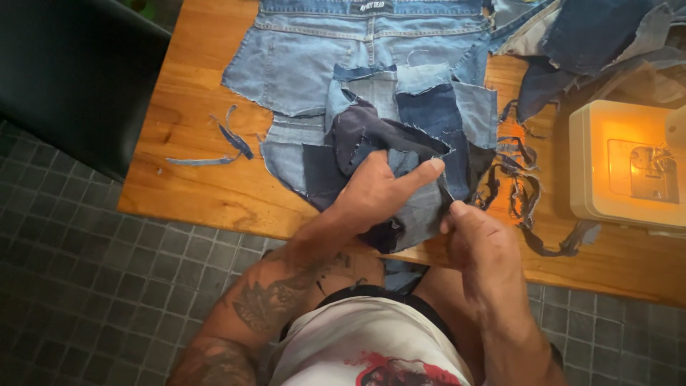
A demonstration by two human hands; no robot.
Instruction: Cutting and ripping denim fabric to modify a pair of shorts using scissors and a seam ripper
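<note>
Landmark: patchwork of denim pieces (400,136), lying on a wooden table (200,186); all places below are given relative to it.
Table edge: the near edge of the table runs just below the patchwork's lower end; one dark patch hangs over that edge toward the person's lap.
Open room: bare wood to the left of the patchwork, broken only by a few loose denim strips (227,139); beyond the table's left edge, grey tiled floor (78,264) and a dark seat (71,78).
Crowded side: right of the patchwork, a tangle of frayed denim trimmings (525,193), then a cream sewing machine (629,168) with its lamp lit; a heap of denim offcuts (593,43) lies above and to the right.
Above the patchwork: the cut top of a pair of light blue jeans (314,50), waistband at the far table edge, spread flat and overlapped by the patchwork.
Containers: cannot identify any in this view.
Left hand (375,189): rests on the lower patches, thumb stretched out, fingers tucked under a fold of cloth; grasping the patchwork.
Right hand (479,246): closed in a pinch at the right lower edge of the patchwork, thumb and forefinger tips together on the cloth edge; whether a pin or needle is held there is too small to tell.
Gap between hands: narrow, both on the same patch edge.
</note>
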